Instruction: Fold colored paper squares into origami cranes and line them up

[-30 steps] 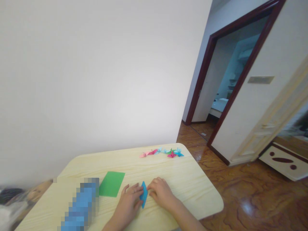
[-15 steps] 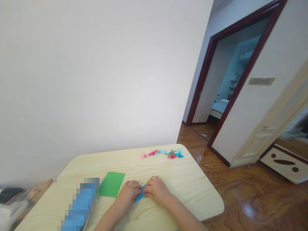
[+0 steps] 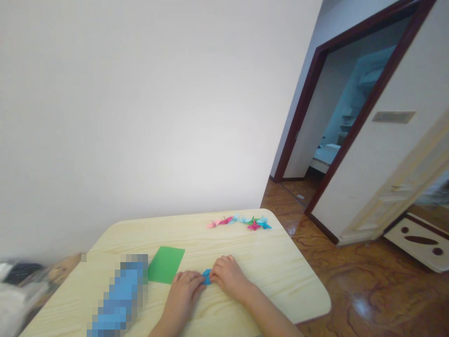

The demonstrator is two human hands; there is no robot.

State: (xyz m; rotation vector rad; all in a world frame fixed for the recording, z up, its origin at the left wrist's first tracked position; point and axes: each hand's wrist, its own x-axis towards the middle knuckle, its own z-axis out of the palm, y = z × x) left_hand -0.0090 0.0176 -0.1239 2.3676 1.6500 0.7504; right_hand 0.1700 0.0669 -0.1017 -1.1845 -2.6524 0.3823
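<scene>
The left hand (image 3: 184, 289) lies low on the table (image 3: 287, 276), fingers curled in, their tips closed on the near-left end of a folded blue paper (image 3: 206, 276). The right hand (image 3: 228, 277) meets it from the other side, pinching the same piece, so only a small blue patch shows between the two. The paper sits near the table's front middle, just right of a flat green sheet (image 3: 166, 265). A row of small folded paper figures (image 3: 242, 221) lies well apart near the far edge. The risk appears to be in the grip: uneven pressure from either side could skew a crease or tear the thin paper, and the fingers hide most of it.
</scene>
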